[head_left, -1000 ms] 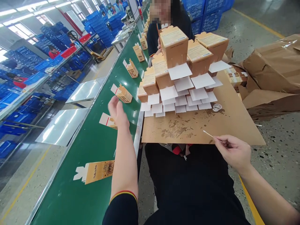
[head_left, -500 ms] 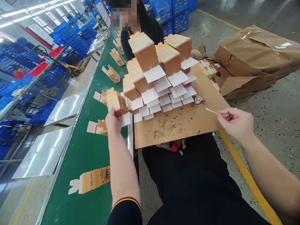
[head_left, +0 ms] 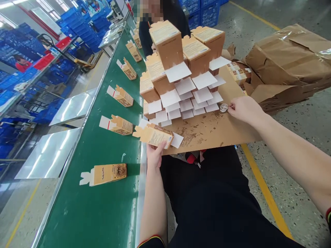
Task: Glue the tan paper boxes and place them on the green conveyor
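Note:
My left hand (head_left: 156, 154) is closed around the lower part of a small cardboard box (head_left: 155, 135), which lies tilted over the near left edge of the cardboard sheet (head_left: 207, 134). White and brown flaps stick out at both its ends. My right hand (head_left: 241, 108) pinches a thin cotton swab, mostly hidden by the fingers, with its tip at a small clear round cup (head_left: 223, 107) on the sheet. Behind the held box rises a stack of similar boxes (head_left: 169, 48), their white flaps (head_left: 178, 72) pointing towards me.
A green conveyor belt (head_left: 98, 210) runs along my left, with a row of boxes on it, the nearest a flat-lying box (head_left: 110, 173). Across the stack sits a person (head_left: 176, 17). A large brown paper-wrapped bundle (head_left: 292, 58) stands at the right.
My left hand has brought the box from over the belt rightward to the sheet's edge. My right hand has moved the swab left and forward to the cup. Boxes on the belt have shifted.

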Available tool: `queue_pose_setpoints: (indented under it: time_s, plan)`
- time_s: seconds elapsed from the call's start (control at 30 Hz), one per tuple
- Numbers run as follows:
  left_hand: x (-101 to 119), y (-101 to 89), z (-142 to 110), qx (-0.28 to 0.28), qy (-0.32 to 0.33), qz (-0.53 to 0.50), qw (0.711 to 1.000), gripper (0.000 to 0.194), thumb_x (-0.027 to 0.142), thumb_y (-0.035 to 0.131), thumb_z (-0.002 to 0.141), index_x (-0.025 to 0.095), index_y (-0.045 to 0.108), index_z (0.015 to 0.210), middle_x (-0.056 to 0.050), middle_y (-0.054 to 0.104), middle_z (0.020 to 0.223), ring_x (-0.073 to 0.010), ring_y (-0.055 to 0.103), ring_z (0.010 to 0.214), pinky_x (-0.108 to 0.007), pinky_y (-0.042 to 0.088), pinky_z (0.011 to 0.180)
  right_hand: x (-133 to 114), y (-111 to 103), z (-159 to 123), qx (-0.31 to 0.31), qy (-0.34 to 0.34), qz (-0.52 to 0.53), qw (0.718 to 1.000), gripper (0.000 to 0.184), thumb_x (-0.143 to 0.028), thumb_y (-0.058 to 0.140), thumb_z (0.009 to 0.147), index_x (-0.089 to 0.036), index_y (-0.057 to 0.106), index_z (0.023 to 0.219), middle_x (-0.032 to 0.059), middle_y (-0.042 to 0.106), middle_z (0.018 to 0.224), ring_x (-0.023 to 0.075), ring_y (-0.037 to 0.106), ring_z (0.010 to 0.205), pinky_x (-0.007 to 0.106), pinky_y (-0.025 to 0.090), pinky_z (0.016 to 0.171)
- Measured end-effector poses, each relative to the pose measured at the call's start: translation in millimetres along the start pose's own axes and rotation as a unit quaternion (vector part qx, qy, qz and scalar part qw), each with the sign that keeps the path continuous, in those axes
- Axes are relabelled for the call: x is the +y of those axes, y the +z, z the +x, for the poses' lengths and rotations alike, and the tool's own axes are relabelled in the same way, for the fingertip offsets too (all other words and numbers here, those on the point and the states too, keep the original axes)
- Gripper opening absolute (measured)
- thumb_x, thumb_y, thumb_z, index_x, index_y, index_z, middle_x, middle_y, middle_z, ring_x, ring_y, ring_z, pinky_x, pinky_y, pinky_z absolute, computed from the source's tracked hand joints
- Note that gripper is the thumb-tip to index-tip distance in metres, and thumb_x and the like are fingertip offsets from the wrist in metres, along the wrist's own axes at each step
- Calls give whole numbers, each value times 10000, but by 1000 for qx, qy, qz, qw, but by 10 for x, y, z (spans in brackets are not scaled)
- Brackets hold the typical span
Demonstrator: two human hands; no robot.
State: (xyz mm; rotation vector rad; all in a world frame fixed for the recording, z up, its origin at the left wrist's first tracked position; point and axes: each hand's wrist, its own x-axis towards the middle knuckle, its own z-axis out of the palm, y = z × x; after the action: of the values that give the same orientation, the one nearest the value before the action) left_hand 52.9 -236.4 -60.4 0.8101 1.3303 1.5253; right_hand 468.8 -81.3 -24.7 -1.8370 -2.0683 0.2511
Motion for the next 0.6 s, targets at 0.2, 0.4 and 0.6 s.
queue_pose_setpoints:
  time_s: [0.2,0.4,0.6]
  plan:
    - [-277,118,11,37,58,48,996,1045,591,1138,567,280,612,1416,-163,755,1461,-368,741,1411,-548,586,1234,-238,-5,-628,119,48,154,980,70,-171,764,917,-174,828,889,48,744,716,171,636,658,321,471,692]
    - [-195,161,-26,15,38,100,994,1064,568,1143,572,279,557,1412,-149,745,1422,-343,778,1337,-504,641,1161,-1207,657,-1371,1,-137,303,943,209,-208,648,999,-233,735,810,4,700,694,161,605,605,292,494,630]
    - [-117,169,-8,8,30,115,993,991,536,1133,597,294,559,1367,-139,739,1395,-348,780,1329,-513,648,1146,-1532,1133,-1302,-28,-181,262,948,279,-116,571,996,-231,560,742,23,624,711,173,546,661,308,418,652]
